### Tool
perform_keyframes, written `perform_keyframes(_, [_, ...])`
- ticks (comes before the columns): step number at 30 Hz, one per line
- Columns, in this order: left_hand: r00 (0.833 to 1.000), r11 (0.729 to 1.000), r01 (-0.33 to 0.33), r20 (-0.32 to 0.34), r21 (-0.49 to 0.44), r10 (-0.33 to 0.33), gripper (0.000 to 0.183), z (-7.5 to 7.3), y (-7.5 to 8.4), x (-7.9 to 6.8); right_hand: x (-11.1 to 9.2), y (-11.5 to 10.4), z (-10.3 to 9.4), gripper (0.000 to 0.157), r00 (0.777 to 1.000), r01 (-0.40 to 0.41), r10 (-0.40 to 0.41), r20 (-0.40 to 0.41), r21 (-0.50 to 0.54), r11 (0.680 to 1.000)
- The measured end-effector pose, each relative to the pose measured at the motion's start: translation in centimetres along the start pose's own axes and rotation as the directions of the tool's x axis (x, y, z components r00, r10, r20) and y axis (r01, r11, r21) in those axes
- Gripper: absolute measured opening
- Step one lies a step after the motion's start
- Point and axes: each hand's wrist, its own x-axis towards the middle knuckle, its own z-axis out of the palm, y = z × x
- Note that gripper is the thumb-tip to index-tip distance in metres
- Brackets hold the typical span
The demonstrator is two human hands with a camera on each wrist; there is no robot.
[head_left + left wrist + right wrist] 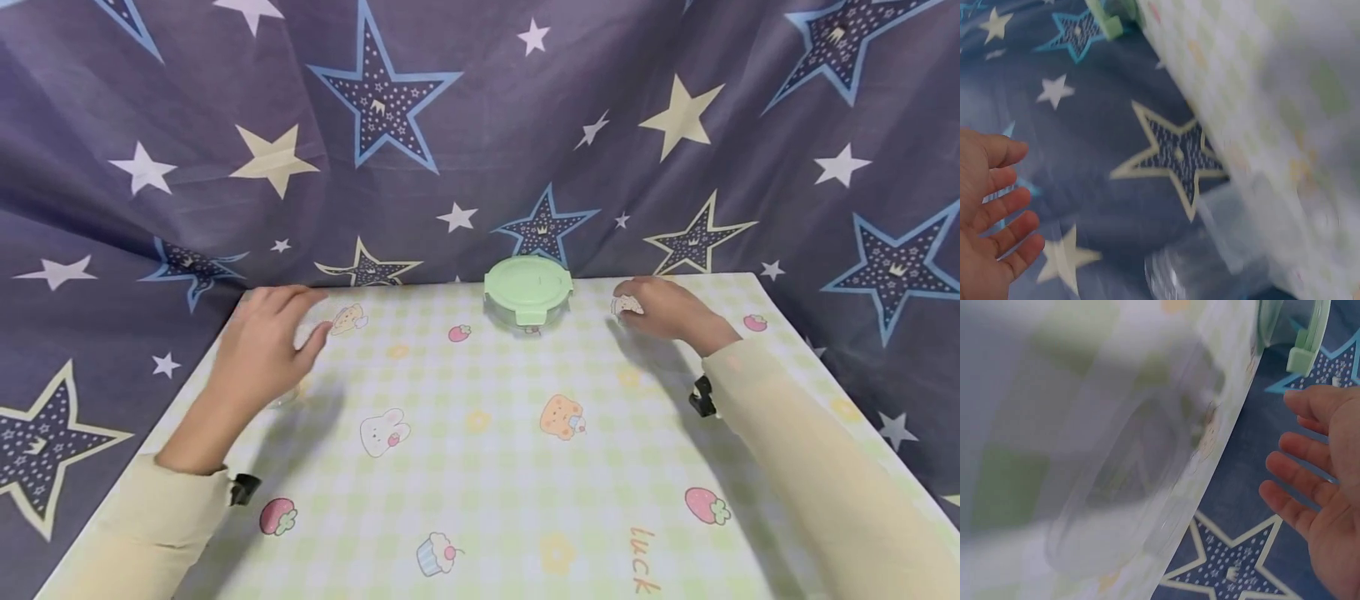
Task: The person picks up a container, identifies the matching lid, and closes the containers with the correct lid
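My left hand [262, 342] is over the far left of the table, fingers spread and bent loosely, holding nothing. In the left wrist view, its fingers [1013, 206] stand apart from a blurred clear see-through object [1200, 269] at the table's edge. A clear rim [285, 398] shows beside the left wrist in the head view, mostly hidden by the hand. My right hand [667, 308] hovers near the back right, fingers gently bent around nothing. Between the hands, a clear round food container [525, 321] with a light green snap lid [528, 283] sits at the back edge.
A green-and-white checked tablecloth [480, 475] with printed cartoon figures covers the table. Behind and at both sides hangs a dark blue curtain [465, 108] with stars. Faint clear oval outlines [1054, 544] lie over the cloth in the right wrist view.
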Motion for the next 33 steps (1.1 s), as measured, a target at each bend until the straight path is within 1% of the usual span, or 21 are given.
perform_keyframes(2, [0.999,0.999,0.034,-0.006,0.004,-0.034,0.042,-1.2,-1.0,-0.4,-0.5,0.5,-0.1,0.032,1.000,0.002,-0.002,-0.001,-0.001,1.000])
perform_keyframes(4, [0.996,0.996,0.092,0.011,-0.003,-0.092,0.047,-2.2,-2.1,-1.0,-0.9,1.1,-0.2,0.032,1.000,-0.003,0.003,-0.004,-0.003,1.000])
perform_keyframes(5, [0.991,0.991,0.131,0.029,-0.011,-0.131,0.050,-2.7,-2.6,-1.3,-1.2,1.4,-0.3,0.033,1.000,-0.010,0.010,-0.002,-0.005,1.000])
perform_keyframes(7, [0.974,0.975,0.218,0.077,-0.038,-0.215,0.058,-3.4,-3.9,-2.2,-1.6,1.9,-0.5,0.034,0.999,-0.031,0.031,0.007,-0.001,1.000])
perform_keyframes(8, [0.959,0.962,0.267,0.108,-0.055,-0.260,0.063,-3.7,-4.6,-2.6,-1.8,2.1,-0.6,0.035,0.999,-0.042,0.042,0.013,0.001,0.999])
perform_keyframes(10, [0.921,0.927,0.365,0.182,-0.090,-0.345,0.072,-4.4,-5.9,-3.6,-2.2,2.6,-0.9,0.036,0.997,-0.070,0.069,0.025,0.004,0.998])
perform_keyframes(11, [0.901,0.908,0.405,0.213,-0.105,-0.378,0.076,-4.6,-6.5,-4.1,-2.4,2.8,-1.0,0.036,0.996,-0.084,0.084,0.029,0.003,0.996])
perform_keyframes(14, [0.847,0.853,0.497,0.305,-0.163,-0.435,0.087,-4.9,-8.2,-5.5,-2.9,3.4,-1.2,0.036,0.992,-0.122,0.122,0.037,0.004,0.993])
perform_keyframes(18, [0.783,0.792,0.574,0.424,-0.209,-0.455,0.100,-4.6,-9.9,-7.0,-3.9,4.4,-1.3,0.037,0.986,-0.160,0.159,0.045,0.005,0.987])
perform_keyframes(20, [0.759,0.770,0.596,0.472,-0.227,-0.449,0.104,-4.1,-10.7,-7.6,-4.4,5.0,-1.3,0.038,0.983,-0.181,0.180,0.045,0.004,0.984])
perform_keyframes(23, [0.741,0.739,0.616,0.520,-0.272,-0.426,0.105,-3.4,-11.6,-8.6,-5.1,5.8,-1.2,0.040,0.975,-0.219,0.218,0.045,0.010,0.976])
perform_keyframes(25, [0.734,0.718,0.625,0.544,-0.307,-0.406,0.103,-3.0,-12.1,-9.1,-5.5,6.4,-1.1,0.041,0.969,-0.245,0.245,0.045,0.009,0.969])
perform_keyframes(27, [0.724,0.697,0.635,0.572,-0.335,-0.385,0.100,-2.6,-12.5,-9.5,-5.7,6.8,-1.1,0.043,0.962,-0.268,0.268,0.050,0.011,0.963])
perform_keyframes(29, [0.701,0.679,0.655,0.601,-0.331,-0.384,0.096,-2.3,-12.7,-9.8,-5.9,7.2,-1.0,0.045,0.957,-0.286,0.284,0.055,0.013,0.958])
perform_keyframes(33, [0.650,0.677,0.682,0.654,-0.277,-0.387,0.092,-1.7,-12.8,-9.9,-6.0,7.7,-0.8,0.049,0.947,-0.317,0.315,0.065,0.020,0.948])
